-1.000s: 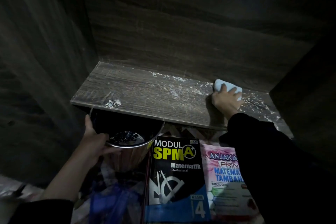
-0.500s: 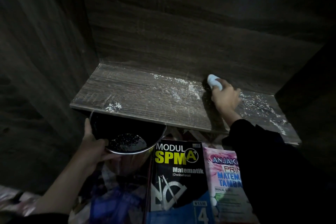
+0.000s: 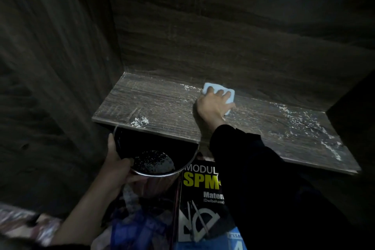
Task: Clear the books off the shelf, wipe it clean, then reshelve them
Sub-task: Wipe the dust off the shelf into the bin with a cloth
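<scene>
The dark wooden shelf [image 3: 162, 105] holds no books and carries white dust, mostly at its right end and in a small patch near the front left edge. My right hand [image 3: 213, 105] presses a pale blue cloth [image 3: 229, 93] onto the shelf near the back wall, fingers spread over it. My left hand [image 3: 115, 164] grips the rim of a shiny metal bucket [image 3: 162, 172] held just under the shelf's front edge; dark crumbs lie inside. A black "MODUL SPM" maths book [image 3: 198, 205] stands below the shelf, partly hidden by my right sleeve.
Dark wooden side walls close the shelf in on the left [image 3: 50, 87] and right [image 3: 355, 107]. Blue and patterned fabric [image 3: 138, 227] lies under the bucket at the bottom.
My right hand has slid the cloth leftward along the back of the shelf and now lies flatter on it. The second, pink book is now hidden by my sleeve. The bucket stays put.
</scene>
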